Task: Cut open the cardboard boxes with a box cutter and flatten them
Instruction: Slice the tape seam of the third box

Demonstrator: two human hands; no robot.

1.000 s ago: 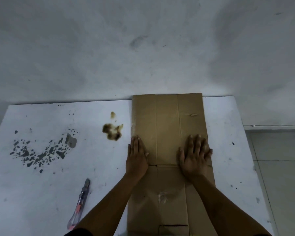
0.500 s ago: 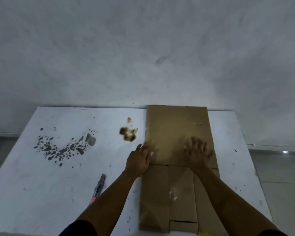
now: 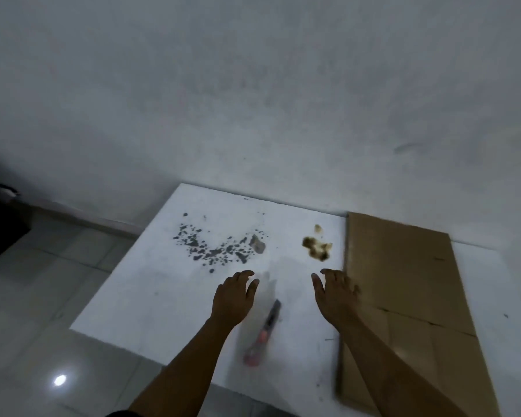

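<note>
With the cardboard box (image 3: pixel 403 284) lying flat just right of the right hand (image 3: pixel 334 293), flattening looks done; both hands hover loosely spread and empty, the box cutter (image 3: pixel 263 335) lies between them, nearer the left hand (image 3: pixel 232 296), so fetching another box seems next.

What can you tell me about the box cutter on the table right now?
The box cutter lies flat on the white table, untouched, between the left hand and right hand. It is slim, with a pinkish-red body toward the near end and a dark grey far end pointing away from the person. Motion blur hides finer detail, so I cannot tell whether the blade is out. It lies left of the flattened cardboard, apart from it.
</note>
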